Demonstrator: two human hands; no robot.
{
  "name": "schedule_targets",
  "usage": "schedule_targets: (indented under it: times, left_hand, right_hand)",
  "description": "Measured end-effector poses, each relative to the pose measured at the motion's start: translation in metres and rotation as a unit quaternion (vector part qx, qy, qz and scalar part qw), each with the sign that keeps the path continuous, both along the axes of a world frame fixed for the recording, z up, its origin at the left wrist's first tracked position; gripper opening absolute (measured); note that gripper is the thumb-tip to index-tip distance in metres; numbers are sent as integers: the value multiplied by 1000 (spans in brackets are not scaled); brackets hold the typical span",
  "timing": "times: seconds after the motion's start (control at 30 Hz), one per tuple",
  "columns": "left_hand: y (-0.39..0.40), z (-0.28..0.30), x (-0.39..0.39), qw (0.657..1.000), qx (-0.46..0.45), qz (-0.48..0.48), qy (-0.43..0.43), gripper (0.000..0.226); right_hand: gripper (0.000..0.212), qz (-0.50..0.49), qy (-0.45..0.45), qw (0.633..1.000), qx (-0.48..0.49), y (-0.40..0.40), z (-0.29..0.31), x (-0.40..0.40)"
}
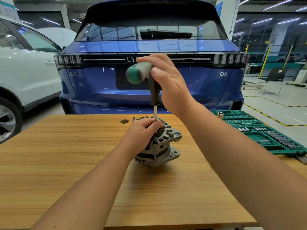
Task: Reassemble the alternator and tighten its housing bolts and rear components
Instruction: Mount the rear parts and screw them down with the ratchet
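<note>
from my seat i see the alternator point(162, 145) standing on the wooden table point(66, 155) just right of the frame's centre, its grey ribbed housing tilted slightly, with mounting ears sticking out toward the right. my left hand point(142, 131) sits on top of it, fingers curled over the rear end and closed around the lower part of the metal shaft there – the fingertips cover whatever the tool tip meets, so i cannot tell what it is seated in.

the t-handle driver point(149, 85) rises straight up from that spot: a thin silver shaft, then a dark grip, then a green and grey crossbar at the top, a little blurred. my right hand point(167, 83) is at the upper centre of the frame, thumb and fingers wrapped around the junction of the crossbar and the dark grip, the wrist angled down to the right.

behind the alternator, at the far edge of the table, a few small metal parts point(135, 118) lie close together, and a dark round cap point(124, 121) sits in the tabletop just left of them.

at the right edge of the frame a green socket set case point(259, 131) lies open on the table, rows of sockets in its trays – one socket point(220, 114) stands upright at its far left corner.

a blue car point(149, 47) fills the upper middle of the frame, its rear facing me, and a white car point(25, 72) stands at the left.
</note>
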State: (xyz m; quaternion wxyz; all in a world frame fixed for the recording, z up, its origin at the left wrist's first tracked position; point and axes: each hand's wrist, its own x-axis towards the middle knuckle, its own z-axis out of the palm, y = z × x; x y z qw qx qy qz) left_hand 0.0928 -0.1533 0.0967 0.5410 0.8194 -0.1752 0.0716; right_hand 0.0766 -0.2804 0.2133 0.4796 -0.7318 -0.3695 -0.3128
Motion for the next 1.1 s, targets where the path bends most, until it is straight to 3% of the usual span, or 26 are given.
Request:
schedule_targets:
  times: [0.1, 0.33, 0.43, 0.53, 0.63, 0.77, 0.87, 0.93, 1.0, 1.07, 1.1]
  left_hand:
    - [0, -1, -1, 1000, 5, 3, 1, 25]
    - [1, -2, 0, 1000, 3, -10, -2, 29]
    - [1, -3, 1, 1000, 8, -12, 0, 28]
    - [1, -3, 1, 1000, 5, -13, 10, 27]
    - [0, -2, 2, 1000, 7, -3, 13, 25]
    - [-1, -2, 2, 1000, 8, 1, 8, 24]
    - [-1, -2, 2, 1000, 13, 9, 5, 27]
    - [-1, -2, 2, 1000, 14, 10, 1, 27]
    - [-1, -2, 2, 1000, 10, 9, 1, 28]
    - [-1, -2, 2, 1000, 12, 10, -2, 28]
    - [-1, -3, 2, 1000, 16, 11, -6, 27]
  right_hand:
    - [41, 1, 42, 999, -26, -4, 5, -2]
    - [23, -160, 10, 975, -152, 4, 36, -5]
    - [21, -203, 124, 954, -184, 12, 58, -6]
    - [13, -137, 325, 934, -52, 18, 72, -6]
    - [17, -3, 460, 881, 113, 12, 69, -6]
    - [20, 102, 507, 819, 249, -1, 55, 2]
    - [34, 165, 455, 779, 399, -2, 40, 8]
    - [26, 192, 388, 800, 415, -1, 26, 9]
    - [14, 176, 299, 854, 387, 3, 14, 9]
    - [15, 39, 136, 947, 289, 4, 6, 8]
    - [17, -45, 35, 977, 208, 3, 3, 9]
